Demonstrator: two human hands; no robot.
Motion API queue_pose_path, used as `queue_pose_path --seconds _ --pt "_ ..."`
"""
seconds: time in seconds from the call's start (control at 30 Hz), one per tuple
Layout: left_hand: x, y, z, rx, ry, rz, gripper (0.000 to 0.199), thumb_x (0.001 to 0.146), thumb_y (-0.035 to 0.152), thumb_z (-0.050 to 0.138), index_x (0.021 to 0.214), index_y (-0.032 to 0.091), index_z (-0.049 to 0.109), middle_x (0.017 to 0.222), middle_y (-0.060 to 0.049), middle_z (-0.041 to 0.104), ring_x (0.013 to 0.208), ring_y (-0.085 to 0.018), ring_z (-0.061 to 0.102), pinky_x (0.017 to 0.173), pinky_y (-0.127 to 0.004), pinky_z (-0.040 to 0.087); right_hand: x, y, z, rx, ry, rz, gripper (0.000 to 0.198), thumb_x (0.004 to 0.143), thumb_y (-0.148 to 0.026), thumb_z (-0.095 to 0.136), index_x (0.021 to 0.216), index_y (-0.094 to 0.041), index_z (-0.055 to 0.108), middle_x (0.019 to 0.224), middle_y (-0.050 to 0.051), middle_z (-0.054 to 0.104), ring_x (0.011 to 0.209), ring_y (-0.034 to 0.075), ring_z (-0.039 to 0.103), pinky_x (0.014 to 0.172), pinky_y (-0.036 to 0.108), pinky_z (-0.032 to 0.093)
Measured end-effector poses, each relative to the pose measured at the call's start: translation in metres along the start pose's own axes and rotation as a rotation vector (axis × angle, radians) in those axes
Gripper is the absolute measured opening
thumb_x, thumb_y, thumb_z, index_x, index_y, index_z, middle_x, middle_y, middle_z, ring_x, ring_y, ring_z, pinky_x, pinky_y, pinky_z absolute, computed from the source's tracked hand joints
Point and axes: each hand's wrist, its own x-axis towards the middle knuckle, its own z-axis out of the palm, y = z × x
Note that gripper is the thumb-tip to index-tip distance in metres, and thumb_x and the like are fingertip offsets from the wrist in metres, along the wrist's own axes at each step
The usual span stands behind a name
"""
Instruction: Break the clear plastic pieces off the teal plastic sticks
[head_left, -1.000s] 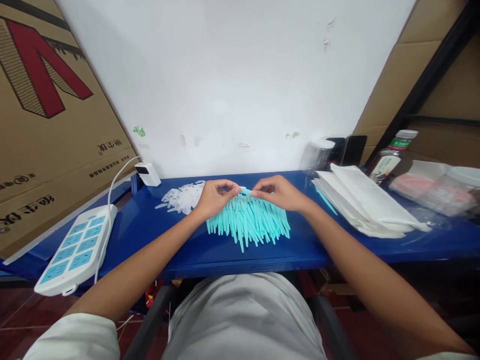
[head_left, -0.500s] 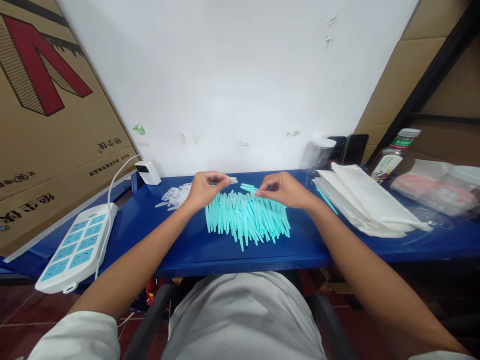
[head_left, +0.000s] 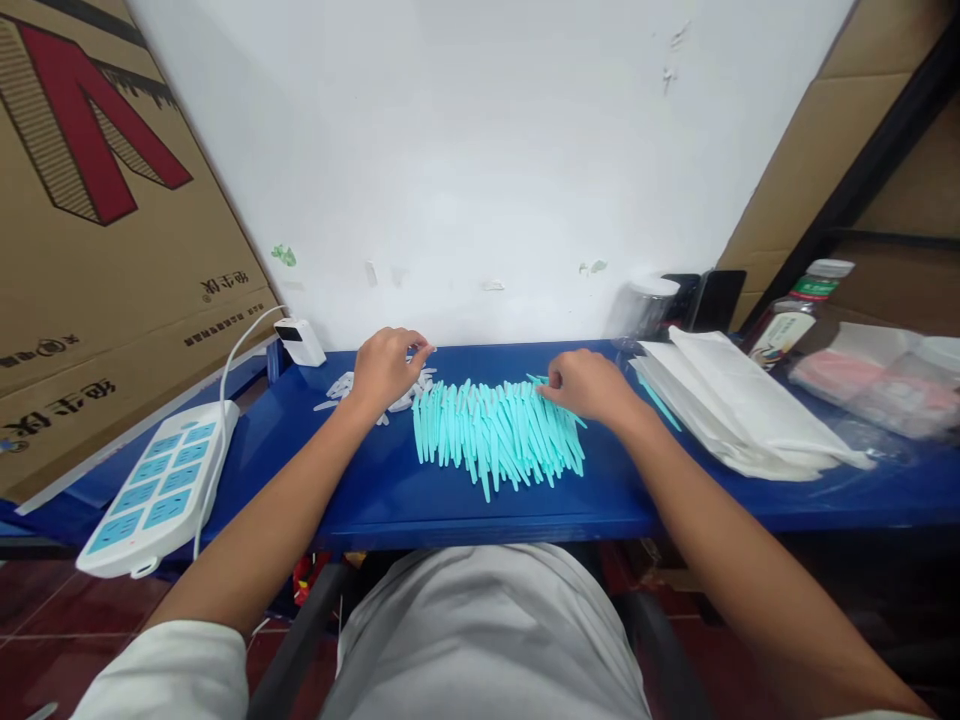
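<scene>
A dense row of turquoise tapered plastic sticks (head_left: 487,435) lies on the blue table, their narrow ends toward me. At the row's far right, my right hand (head_left: 589,385) is closed, its curled fingers at a turquoise stick that pokes out to their left. My left hand (head_left: 388,368) is above a pile of small translucent white plastic pieces (head_left: 405,398), which it partly covers. Its thumb and index finger come together at the tips. Whatever may be between them is too small to make out.
A white power strip (head_left: 161,490) and a small white device (head_left: 300,342) with a cable are at left. White paper-like sheets (head_left: 742,400), a clear jar (head_left: 646,305), a bottle (head_left: 795,310) and pink packages (head_left: 862,380) stand at right. A white wall (head_left: 480,150) rises behind.
My left hand has moved left, from above the row's back edge to the white pieces. My right hand has shifted right to the row's far right end. The small translucent piece at my left fingertips no longer shows.
</scene>
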Motion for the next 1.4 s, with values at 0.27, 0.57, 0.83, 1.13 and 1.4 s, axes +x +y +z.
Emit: queue_pose_path --seconds 0.27,0.57,0.83,1.13,1.4 --pt "0.006 -0.028 -0.014 0.256 -0.176 -0.094 0.024 0.096 0.038 0.061 0.097 0.022 0.078 0.096 -0.012 0.077 0.096 -0.033 0.068 0.077 -0.041 0.049 -0.005 -0.006 -0.006 0.017 -0.001 -0.01 0.046 0.102 -0.049 0.053 0.07 -0.02 0.068 0.069 0.009 0.069 0.067 0.021 0.062 0.059 0.031 0.032" --pt "0.008 -0.054 -0.005 0.263 -0.289 -0.145 0.033 0.092 0.051 0.064 0.088 0.021 0.078 0.087 -0.015 0.075 0.087 -0.035 0.068 0.077 -0.043 0.051 0.001 0.002 0.0 0.003 -0.032 0.014 0.034 0.104 -0.041 0.049 0.102 -0.021 0.077 0.095 0.014 0.077 0.086 0.028 0.07 0.067 0.033 0.04" --pt "0.008 -0.058 -0.004 0.256 -0.365 -0.159 0.028 0.088 0.049 0.07 0.085 0.022 0.077 0.091 -0.015 0.075 0.087 -0.034 0.068 0.077 -0.041 0.051 0.006 0.017 -0.002 0.02 -0.052 0.152 0.031 0.1 -0.043 0.056 0.094 -0.021 0.077 0.095 0.013 0.078 0.089 0.03 0.071 0.069 0.034 0.043" --pt "0.007 -0.068 0.001 0.259 -0.415 -0.165 0.024 0.087 0.044 0.068 0.09 0.024 0.08 0.095 -0.015 0.075 0.088 -0.033 0.069 0.078 -0.04 0.051 0.01 0.022 0.005 0.015 -0.09 0.185 0.032 0.097 -0.046 0.059 0.093 -0.022 0.079 0.095 0.014 0.078 0.091 0.031 0.072 0.071 0.036 0.047" --pt "0.005 -0.049 0.009 0.134 -0.277 -0.045 0.032 0.094 0.047 0.061 0.104 0.023 0.078 0.102 -0.013 0.071 0.103 -0.034 0.064 0.085 -0.042 0.051 0.01 0.022 0.005 0.043 -0.082 0.178 0.03 0.096 -0.045 0.06 0.092 -0.022 0.078 0.09 0.012 0.078 0.087 0.03 0.072 0.068 0.035 0.045"
